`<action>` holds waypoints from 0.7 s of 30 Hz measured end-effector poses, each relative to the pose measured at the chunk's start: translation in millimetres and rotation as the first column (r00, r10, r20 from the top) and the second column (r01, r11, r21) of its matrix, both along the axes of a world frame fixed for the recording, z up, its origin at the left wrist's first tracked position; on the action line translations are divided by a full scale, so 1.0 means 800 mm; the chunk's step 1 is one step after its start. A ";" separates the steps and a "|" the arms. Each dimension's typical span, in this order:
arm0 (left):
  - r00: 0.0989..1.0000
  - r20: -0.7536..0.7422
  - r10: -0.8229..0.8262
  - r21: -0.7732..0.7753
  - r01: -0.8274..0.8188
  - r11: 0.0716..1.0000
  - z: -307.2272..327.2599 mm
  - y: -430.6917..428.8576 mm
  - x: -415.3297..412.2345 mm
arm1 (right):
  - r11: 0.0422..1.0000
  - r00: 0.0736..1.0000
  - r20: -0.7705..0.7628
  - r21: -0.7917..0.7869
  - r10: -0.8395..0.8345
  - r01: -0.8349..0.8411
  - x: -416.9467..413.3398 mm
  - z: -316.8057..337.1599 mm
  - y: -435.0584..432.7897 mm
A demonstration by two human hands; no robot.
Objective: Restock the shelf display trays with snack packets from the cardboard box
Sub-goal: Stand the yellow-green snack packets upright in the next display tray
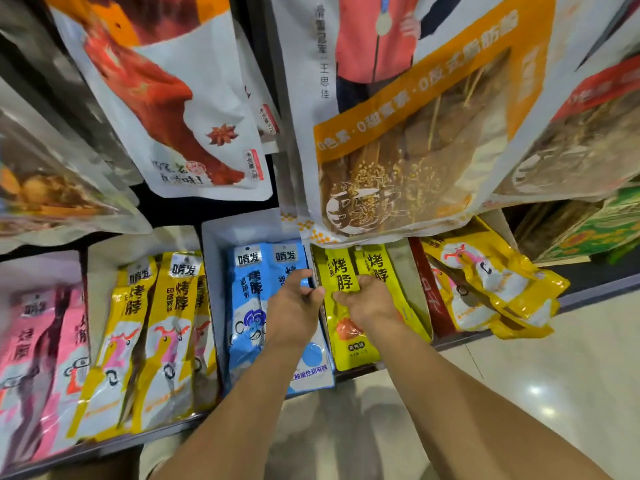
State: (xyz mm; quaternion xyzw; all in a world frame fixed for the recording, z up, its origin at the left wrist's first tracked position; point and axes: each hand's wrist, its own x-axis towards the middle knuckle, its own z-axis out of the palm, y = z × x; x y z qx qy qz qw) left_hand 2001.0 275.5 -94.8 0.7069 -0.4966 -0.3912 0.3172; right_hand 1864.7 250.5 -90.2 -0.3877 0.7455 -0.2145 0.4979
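We judge trays (pixel 213 289) nearly full | left hand (pixel 294 306), right hand (pixel 369 301) pinch yellow packets (pixel 349 351), frame centre | seating them remains

Packet trays (pixel 212 271) side by side on shelf (pixel 114 445); hanging bags (pixel 415 150) above; floor (pixel 554 375) right

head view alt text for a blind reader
The right hand grips a yellow snack packet in a shelf tray, the left hand at the tray's edge beside blue packets. Pink packets lie further left; large bags hang above.
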 end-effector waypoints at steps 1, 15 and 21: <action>1.000 0.007 0.001 0.001 -0.001 1.000 0.000 -0.001 0.000 | 1.000 0.999 -0.037 0.001 0.019 -0.019 0.002 0.000 0.000; 0.997 0.043 -0.067 0.098 0.062 0.993 0.049 0.020 -0.005 | 0.925 0.808 -0.464 0.080 0.364 -0.371 0.006 0.053 0.030; 0.904 0.348 -0.249 0.214 0.182 0.960 0.110 0.055 0.028 | 0.793 0.492 -0.735 0.103 0.467 -0.600 0.019 0.105 0.079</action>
